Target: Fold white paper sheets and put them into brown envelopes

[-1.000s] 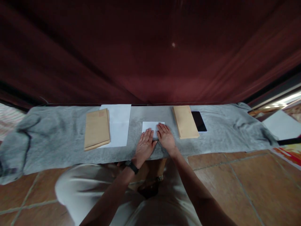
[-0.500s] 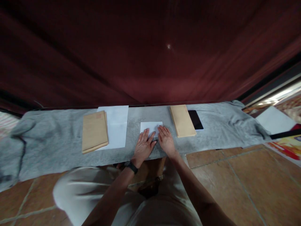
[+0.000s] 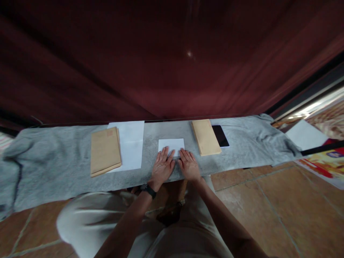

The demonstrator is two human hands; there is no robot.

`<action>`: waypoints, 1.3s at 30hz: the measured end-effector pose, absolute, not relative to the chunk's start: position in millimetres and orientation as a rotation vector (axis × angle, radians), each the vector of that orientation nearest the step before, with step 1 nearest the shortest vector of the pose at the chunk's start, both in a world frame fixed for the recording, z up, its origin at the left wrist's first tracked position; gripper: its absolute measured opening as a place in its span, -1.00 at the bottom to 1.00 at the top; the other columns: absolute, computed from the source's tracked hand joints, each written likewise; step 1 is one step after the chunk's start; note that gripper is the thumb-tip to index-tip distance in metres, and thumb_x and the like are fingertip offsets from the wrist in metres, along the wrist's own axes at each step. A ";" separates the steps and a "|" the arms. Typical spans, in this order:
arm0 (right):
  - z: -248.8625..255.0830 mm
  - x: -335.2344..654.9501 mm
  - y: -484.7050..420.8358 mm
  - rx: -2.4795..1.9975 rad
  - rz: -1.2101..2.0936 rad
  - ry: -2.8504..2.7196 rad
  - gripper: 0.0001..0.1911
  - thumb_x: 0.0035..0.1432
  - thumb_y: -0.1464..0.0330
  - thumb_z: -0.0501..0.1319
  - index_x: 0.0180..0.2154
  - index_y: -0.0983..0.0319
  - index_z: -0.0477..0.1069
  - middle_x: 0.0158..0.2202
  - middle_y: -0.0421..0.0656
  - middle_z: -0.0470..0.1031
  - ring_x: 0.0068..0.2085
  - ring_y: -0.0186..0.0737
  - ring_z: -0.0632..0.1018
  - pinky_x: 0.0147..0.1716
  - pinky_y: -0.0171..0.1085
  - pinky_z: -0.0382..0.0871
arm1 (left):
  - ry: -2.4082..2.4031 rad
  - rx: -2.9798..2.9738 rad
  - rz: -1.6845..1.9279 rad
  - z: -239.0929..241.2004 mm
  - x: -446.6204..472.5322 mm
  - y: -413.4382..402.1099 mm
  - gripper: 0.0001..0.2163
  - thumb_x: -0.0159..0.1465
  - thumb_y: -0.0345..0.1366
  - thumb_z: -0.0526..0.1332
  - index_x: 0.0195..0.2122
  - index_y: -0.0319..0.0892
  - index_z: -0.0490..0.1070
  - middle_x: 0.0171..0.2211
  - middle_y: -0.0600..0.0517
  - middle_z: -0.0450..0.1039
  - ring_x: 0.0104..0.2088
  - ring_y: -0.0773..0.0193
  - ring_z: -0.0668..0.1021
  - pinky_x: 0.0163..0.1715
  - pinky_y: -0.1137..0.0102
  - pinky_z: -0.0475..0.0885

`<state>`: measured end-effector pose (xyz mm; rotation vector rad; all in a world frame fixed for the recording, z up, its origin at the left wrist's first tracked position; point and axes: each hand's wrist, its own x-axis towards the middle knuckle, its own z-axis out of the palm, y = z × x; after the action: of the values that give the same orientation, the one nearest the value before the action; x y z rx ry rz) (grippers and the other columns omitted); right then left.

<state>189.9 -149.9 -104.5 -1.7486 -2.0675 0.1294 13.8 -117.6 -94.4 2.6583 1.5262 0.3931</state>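
Observation:
A small white folded paper [image 3: 171,143] lies on the grey cloth in front of me. My left hand [image 3: 162,167] rests flat with fingers stretched, its fingertips on the paper's near left edge. On the near right corner lie the fingertips of my right hand [image 3: 189,164], also flat with fingers out. A dark watch band circles my left wrist. Left of the hands is a stack of brown envelopes [image 3: 105,150], partly over white paper sheets [image 3: 131,143]. To the right sits another stack of brown envelopes [image 3: 206,137].
Grey cloth [image 3: 64,161] covers the long narrow bench. A dark phone [image 3: 220,136] lies beside the right envelopes, partly under them. Behind the bench hangs a dark red curtain [image 3: 161,71]. At far right are a white sheet [image 3: 306,135] and a colourful printed bag [image 3: 325,165].
My right hand has drawn back toward me and straightened at the paper's right corner. My left hand stays nearly in place. The whole view has shifted slightly.

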 end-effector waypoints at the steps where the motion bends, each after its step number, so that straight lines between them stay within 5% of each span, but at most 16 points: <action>1: -105.6 191.0 -150.9 -1.766 0.121 -2.050 -0.48 0.48 0.26 -0.02 0.34 0.32 0.24 0.37 0.00 0.27 0.37 -0.03 0.31 0.39 0.03 0.08 | 1.527 2.656 0.401 -94.9 13.7 -117.5 -0.50 0.45 -0.25 0.06 0.40 -0.14 0.18 0.45 -0.22 0.03 0.44 -0.04 0.13 0.38 0.01 0.12; 26: -101.7 202.8 -88.2 -1.769 0.145 -2.054 -0.51 0.48 0.31 -0.06 0.32 0.32 0.27 0.34 0.02 0.32 0.37 -0.09 0.30 0.37 0.02 0.12 | 1.481 2.627 0.450 -92.6 12.5 -115.6 -0.53 0.44 -0.20 0.07 0.38 0.02 0.24 0.45 -0.08 0.04 0.45 -0.05 0.11 0.38 -0.04 0.13; 39: -99.3 195.5 -153.7 -1.658 0.152 -2.212 -0.52 0.47 0.28 -0.01 0.32 0.25 0.29 0.36 -0.06 0.29 0.37 -0.05 0.30 0.40 0.04 0.09 | 1.482 2.657 0.446 -98.1 10.5 -116.8 -0.51 0.44 -0.23 0.06 0.40 0.03 0.18 0.46 -0.06 0.02 0.46 -0.02 0.08 0.39 -0.03 0.11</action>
<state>195.5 -153.7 -99.3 -1.6581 -2.2120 0.1516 10.5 -116.8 -98.1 2.6570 1.4823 0.4459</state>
